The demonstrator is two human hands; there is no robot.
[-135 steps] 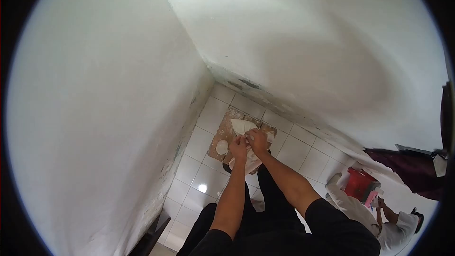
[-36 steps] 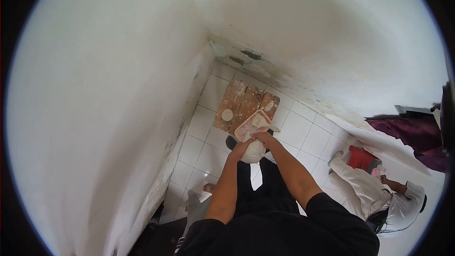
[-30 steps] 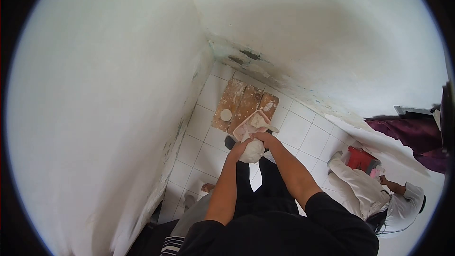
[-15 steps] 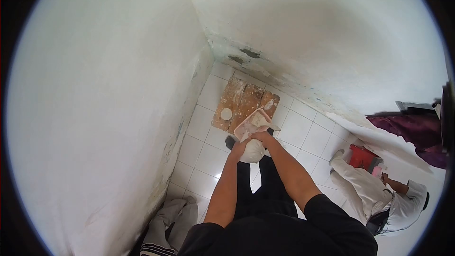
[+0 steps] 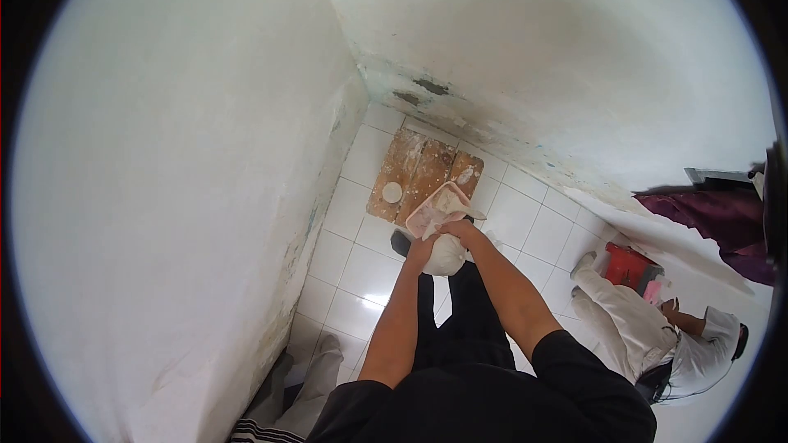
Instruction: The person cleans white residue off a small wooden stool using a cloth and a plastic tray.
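I'm clamping both hands together on the white bag (image 5: 448,259) at frame centre: left hand (image 5: 419,251) beside right hand (image 5: 461,231), just below the pink tray (image 5: 428,213).

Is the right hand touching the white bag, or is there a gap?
Touching. The head view shows the right hand closed over the top of the white bag, with no gap; the left hand grips its side.

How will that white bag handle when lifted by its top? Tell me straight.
Probably floppy: the white bag bulges round below where the left hand and right hand grip its top, so it should sag and swing. Likely fairly heavy for its size, since it hangs full. It seems unlikely to roll, slumping into a lump if set down.
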